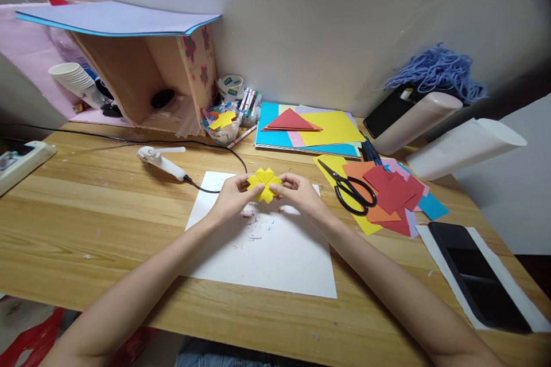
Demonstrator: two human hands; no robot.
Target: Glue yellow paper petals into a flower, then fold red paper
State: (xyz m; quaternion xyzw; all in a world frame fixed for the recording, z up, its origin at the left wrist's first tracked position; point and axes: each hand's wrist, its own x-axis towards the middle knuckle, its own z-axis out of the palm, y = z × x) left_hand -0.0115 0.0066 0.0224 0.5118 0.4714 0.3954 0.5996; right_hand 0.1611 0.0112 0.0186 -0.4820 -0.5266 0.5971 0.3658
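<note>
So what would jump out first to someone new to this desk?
Probably the yellow paper flower, held between the left hand and right hand over the white sheet. Next, perhaps the black-handled scissors on colored paper pieces to the right, and the tangle of blue yarn at the back right.

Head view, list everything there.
Flower: one, yellow, centre
Marked sheet: one, white, centre
Scraps: several, mixed colours, right
Scissors: one, black, atop scraps
Paper stack: one, multicoloured, back
Glue gun: one, white, left
Power strip: one, white, left
Box: one, brown, back left
Cup stack: one, white, back left
Tub: one, translucent, beside box
Markers: several, multicoloured, near tub
Yarn: one bundle, blue, back right
Cylinders: two, pale, right
Phone: one, black, right
Table: one, brown, beneath
Left hand: one, bare, on flower
Right hand: one, bare, on flower
</note>
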